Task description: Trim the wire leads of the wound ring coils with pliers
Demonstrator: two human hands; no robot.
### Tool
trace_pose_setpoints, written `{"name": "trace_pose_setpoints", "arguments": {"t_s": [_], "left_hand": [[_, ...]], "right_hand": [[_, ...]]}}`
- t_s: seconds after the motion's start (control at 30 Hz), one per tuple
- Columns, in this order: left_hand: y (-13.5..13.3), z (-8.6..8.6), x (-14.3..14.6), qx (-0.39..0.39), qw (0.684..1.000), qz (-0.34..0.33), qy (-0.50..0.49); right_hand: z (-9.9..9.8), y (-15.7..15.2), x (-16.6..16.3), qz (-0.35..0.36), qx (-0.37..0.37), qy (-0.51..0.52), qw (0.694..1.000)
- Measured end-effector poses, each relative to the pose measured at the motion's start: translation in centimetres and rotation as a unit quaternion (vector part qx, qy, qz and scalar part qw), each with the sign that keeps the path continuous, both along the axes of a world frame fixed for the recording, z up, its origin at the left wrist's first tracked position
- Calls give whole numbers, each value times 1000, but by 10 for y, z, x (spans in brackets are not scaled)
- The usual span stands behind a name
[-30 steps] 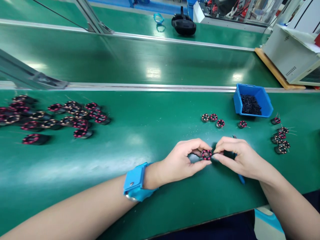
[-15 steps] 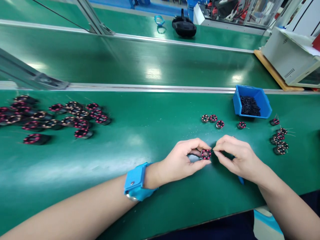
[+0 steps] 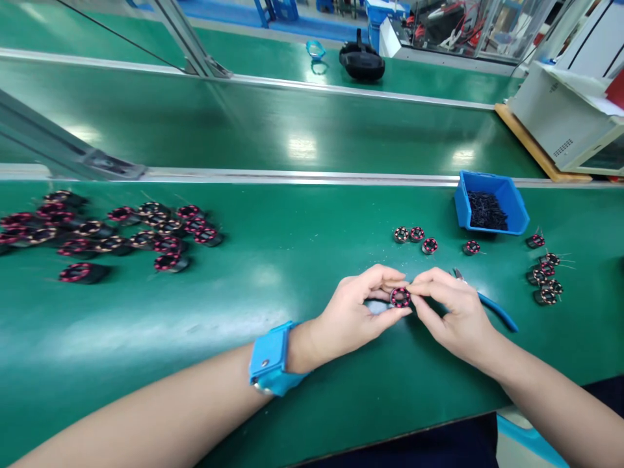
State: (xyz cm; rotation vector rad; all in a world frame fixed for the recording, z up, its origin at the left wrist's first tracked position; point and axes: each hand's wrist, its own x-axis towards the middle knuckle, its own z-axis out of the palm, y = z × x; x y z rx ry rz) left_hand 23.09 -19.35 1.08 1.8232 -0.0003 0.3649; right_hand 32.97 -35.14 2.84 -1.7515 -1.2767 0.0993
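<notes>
My left hand [image 3: 358, 311] pinches a small ring-shaped coil part [image 3: 400, 297] with pink and black windings, thumb below and fingers above it. A blue strap [image 3: 270, 358] circles that wrist. My right hand [image 3: 446, 305] has its fingertips pressed against the right side of the same part, pinching at its edge. Both hands hover just above the green mat [image 3: 273, 305]. A blue-handled hand tool [image 3: 490, 309] lies on the mat just beyond my right hand.
Three similar parts [image 3: 415, 236] and one more [image 3: 471, 247] lie beyond my hands. A blue bin [image 3: 491, 203] of small black pieces stands at the right, with wired parts [image 3: 545, 276] beside it. Several larger coils [image 3: 112, 231] cover the left. White equipment [image 3: 565, 110] sits far right.
My right hand shifted left onto the part, uncovering the blue-handled tool that lay beneath it. The view moved slightly down; my left hand keeps its hold.
</notes>
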Motion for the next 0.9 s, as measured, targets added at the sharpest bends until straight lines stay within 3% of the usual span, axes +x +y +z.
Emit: {"name": "trace_pose_setpoints", "arguments": {"t_s": [0.13, 0.23, 0.33, 0.43, 0.5, 0.6, 0.7, 0.8, 0.9], "left_hand": [[-1, -1, 3, 38, 999, 25, 0], [5, -3, 14, 127, 990, 64, -1], [16, -4, 27, 266, 958, 108, 17], [18, 2, 35, 385, 913, 138, -4], [8, 9, 43, 401, 906, 120, -65], [-22, 20, 70, 397, 909, 32, -126], [-56, 28, 108, 462, 884, -40, -62], [-76, 31, 139, 535, 843, -49, 11], [-80, 32, 152, 555, 830, -40, 28]], "right_hand": [[-1, 3, -3, -17, -17, -3, 1000], [4, 1, 10, -52, -5, 4, 999], [17, -11, 38, -151, 77, 28, 985], [29, -27, 68, -267, 192, 64, 942], [33, -34, 83, -302, 248, 86, 916], [31, -35, 94, -302, 277, 118, 905], [24, -32, 99, -300, 262, 135, 907], [19, -30, 101, -303, 239, 118, 915], [18, -31, 102, -296, 215, 80, 927]]}}
